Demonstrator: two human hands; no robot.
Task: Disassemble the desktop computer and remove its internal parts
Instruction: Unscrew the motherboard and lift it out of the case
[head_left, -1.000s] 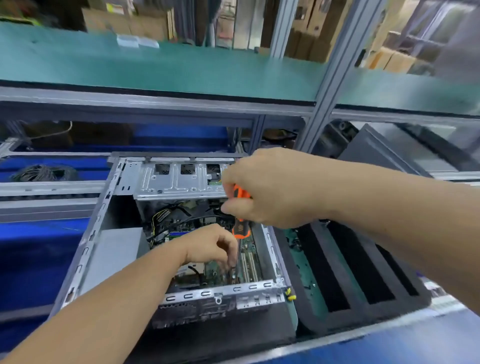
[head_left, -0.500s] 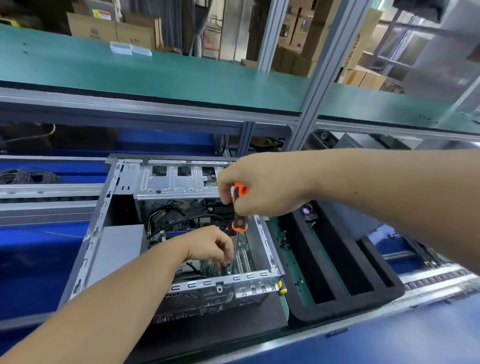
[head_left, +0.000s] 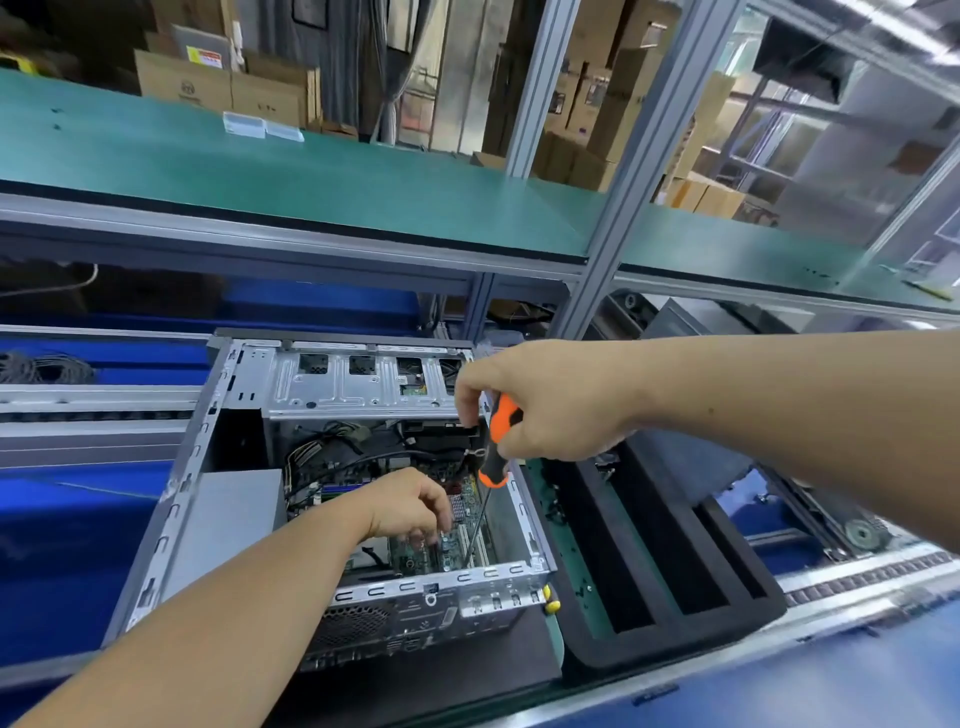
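My right hand (head_left: 545, 402) grips the orange-and-black screwdriver (head_left: 497, 441) above the open desktop computer case (head_left: 332, 499), fingers curled round the handle; its thin shaft slants down to the motherboard (head_left: 457, 540) near the case's rear wall, the tip too small to make out. My left hand (head_left: 410, 506) reaches into the case, its fingers bent down onto the board; whether they pinch anything I cannot tell, as the fingertips are hidden behind the knuckles. Dark cables (head_left: 332, 452) tangle below the silver drive cage (head_left: 363, 379). The case sits on the tabletop, just beside a black foam tray (head_left: 670, 582) with long slots. My forearms cover the case's near-left corner and part of the tray.
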